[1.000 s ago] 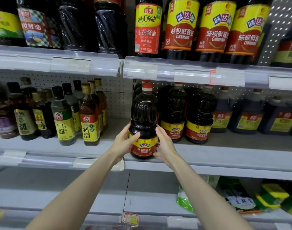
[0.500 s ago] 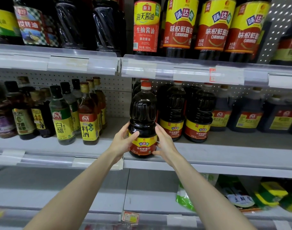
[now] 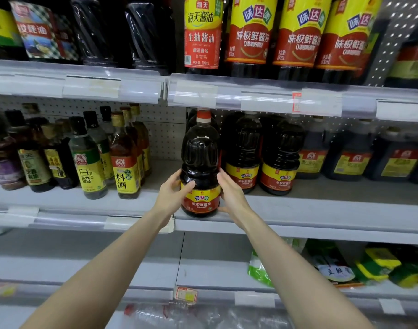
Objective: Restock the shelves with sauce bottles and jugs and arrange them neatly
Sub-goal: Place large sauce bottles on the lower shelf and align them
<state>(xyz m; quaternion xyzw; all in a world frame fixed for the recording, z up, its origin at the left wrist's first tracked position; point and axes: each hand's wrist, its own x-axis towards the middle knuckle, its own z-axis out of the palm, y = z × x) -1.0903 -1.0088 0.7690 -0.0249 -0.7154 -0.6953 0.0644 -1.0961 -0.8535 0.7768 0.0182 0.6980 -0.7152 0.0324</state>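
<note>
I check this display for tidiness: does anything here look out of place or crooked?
Yes. The held jug stands at the shelf edge, ahead of its neighbours. A price tag on the lower rail hangs crooked.

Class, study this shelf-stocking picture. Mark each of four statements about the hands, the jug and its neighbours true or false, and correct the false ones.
1. The left hand and the right hand grip the dark soy sauce jug with the red cap from opposite sides. True.
2. That jug lies on its side. False: it stands upright at the front of the grey middle shelf.
3. Two dark jugs with the same yellow and red label stand to its right, further back. True.
4. The clear bottle with the green and yellow label stands right of the held jug. False: it stands to its left.
</note>
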